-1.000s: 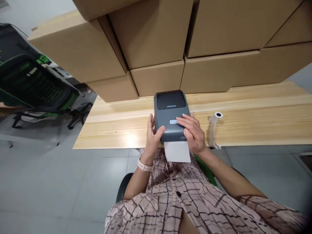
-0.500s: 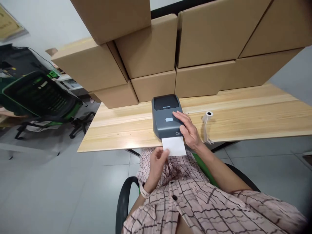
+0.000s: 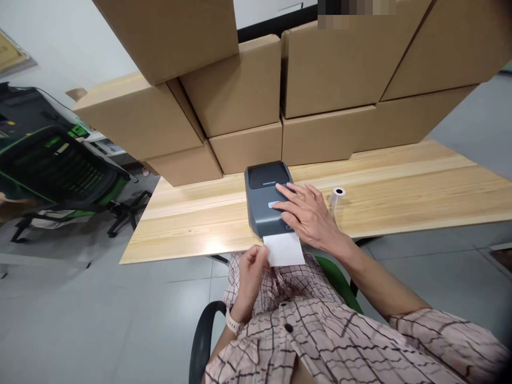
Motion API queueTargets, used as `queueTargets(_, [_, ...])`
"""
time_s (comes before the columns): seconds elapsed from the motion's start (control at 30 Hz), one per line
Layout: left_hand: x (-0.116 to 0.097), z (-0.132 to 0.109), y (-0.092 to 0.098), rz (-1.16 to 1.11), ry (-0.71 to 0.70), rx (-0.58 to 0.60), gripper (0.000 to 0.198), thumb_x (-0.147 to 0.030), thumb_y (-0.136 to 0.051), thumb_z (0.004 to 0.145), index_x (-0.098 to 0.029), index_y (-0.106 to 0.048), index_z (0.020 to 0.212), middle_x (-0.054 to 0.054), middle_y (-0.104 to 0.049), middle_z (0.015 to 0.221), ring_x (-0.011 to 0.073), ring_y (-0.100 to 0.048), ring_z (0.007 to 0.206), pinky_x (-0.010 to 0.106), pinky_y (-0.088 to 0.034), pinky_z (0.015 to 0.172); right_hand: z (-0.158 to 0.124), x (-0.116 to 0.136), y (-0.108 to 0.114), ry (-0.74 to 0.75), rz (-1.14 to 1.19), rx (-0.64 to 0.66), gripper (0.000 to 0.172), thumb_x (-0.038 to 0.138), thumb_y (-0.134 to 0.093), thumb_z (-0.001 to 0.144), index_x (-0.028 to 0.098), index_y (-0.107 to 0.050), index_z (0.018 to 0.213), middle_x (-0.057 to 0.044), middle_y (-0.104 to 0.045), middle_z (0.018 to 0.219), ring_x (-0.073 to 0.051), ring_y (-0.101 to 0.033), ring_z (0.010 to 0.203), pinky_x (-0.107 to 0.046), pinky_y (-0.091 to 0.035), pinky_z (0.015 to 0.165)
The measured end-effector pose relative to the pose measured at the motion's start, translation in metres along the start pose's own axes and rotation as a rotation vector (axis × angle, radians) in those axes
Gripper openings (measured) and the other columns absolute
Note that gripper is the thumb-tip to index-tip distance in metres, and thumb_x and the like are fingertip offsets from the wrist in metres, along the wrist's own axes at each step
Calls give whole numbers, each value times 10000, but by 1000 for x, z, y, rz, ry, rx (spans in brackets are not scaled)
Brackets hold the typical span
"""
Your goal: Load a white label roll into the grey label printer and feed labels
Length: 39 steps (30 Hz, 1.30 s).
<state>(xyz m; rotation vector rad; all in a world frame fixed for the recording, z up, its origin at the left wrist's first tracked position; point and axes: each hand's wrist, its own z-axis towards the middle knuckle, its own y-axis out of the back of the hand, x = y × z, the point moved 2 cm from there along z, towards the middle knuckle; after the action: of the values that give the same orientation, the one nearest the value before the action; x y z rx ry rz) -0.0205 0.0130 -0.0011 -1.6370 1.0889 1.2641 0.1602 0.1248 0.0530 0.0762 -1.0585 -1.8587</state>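
A dark grey label printer (image 3: 260,216) stands near the front edge of the table. From its front slot a blank white strip of label paper (image 3: 285,250) sticks out past the table edge. My left hand (image 3: 252,272) is closed at the left edge of this paper, thumb and index finger pinched together there. My right hand (image 3: 310,216) lies over the right side of the printer with its fingers spread, one fingertip on the pale blue button (image 3: 273,205). Right of that hand is a small white paper roll (image 3: 338,192), its loose end partly hidden.
Cardboard boxes (image 3: 244,85) are stacked along the back of the wooden table (image 3: 176,224). An office chair (image 3: 60,165) stands to the left on the tiled floor. I sit on a green chair (image 3: 336,280) close to the table.
My right hand has slid further onto the printer, a finger now reaching the button. My left thumb has moved left, from over the paper to its edge. The view has shifted slightly.
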Motion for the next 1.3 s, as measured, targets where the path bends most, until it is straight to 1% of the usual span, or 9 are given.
queueTargets(0.17, [-18,26,13,-10,-374,-297,339,-533,-706,923,-195,-734,920,47,-740,900,175,-678,834,289,-529,763,9,2,0,6,19,30,312,477,-492,1097,293,-744,1106,-32,-650,1537,-338,-384,1605,-741,-208,1299])
queueTargets(0.33, [-21,43,-1,56,-416,-90,547,-529,-640,994,-242,-612,1459,130,-579,1592,278,-582,1438,444,-453,1218,-14,-13,-2,-218,332,-139,387,488,-489,1094,328,-637,1413,-51,-473,1692,-280,-333,1634,-647,-321,1308])
queueTargets(0.47, [-18,42,-8,93,-438,-14,659,-547,-584,1025,-254,-473,1605,120,-428,1720,290,-385,1610,468,-318,1336,-47,-29,-11,-443,552,-237,528,541,-398,1113,339,-502,1589,-52,-447,1711,-238,-370,1617,-551,-287,1350])
queueTargets(0.7, [-5,35,-12,176,-408,-22,674,-603,-461,1057,-326,-377,1665,53,-302,1789,285,-267,1665,445,-255,1369,-64,-23,-32,-437,634,-167,603,578,-376,1106,352,-401,1664,-15,-375,1749,-241,-334,1634,-514,-266,1363])
queueTargets(0.87, [-4,43,-5,227,-485,-71,663,-658,-323,1065,-327,-488,1616,3,-250,1804,275,-156,1693,467,-182,1385,-59,-21,-24,-413,649,-156,618,588,-322,1110,331,-414,1664,-11,-386,1743,-261,-340,1631,-523,-274,1362])
queueTargets(1.03, [-38,69,-2,145,-649,-46,657,-653,-272,1069,-323,-612,1523,3,-471,1703,265,-185,1689,502,-189,1385,-22,-21,4,-265,573,-163,669,666,-235,1094,360,-411,1662,16,-373,1750,-276,-330,1635,-527,-272,1366])
queueTargets(1.1, [-62,86,-3,125,-715,-43,651,-659,-271,1068,-325,-669,1460,1,-550,1645,270,-301,1654,521,-203,1381,6,-26,16,-200,501,-172,707,700,-206,1081,361,-368,1680,8,-374,1751,-278,-339,1631,-521,-270,1365])
queueTargets(1.2, [-90,113,-5,74,-692,-25,508,-578,-467,1051,-291,-718,1388,39,-651,1546,266,-516,1530,491,-332,1338,53,-38,27,-123,372,-184,787,756,-193,1050,322,-329,1692,-50,-418,1729,-295,-391,1603,-532,-306,1344])
queueTargets(1.3, [-94,133,-3,36,-617,-54,451,-485,-656,972,-252,-726,1352,83,-703,1470,269,-602,1444,477,-404,1286,96,-54,28,-66,277,-218,786,770,-227,1045,318,-323,1680,-76,-452,1704,-308,-443,1569,-559,-359,1308])
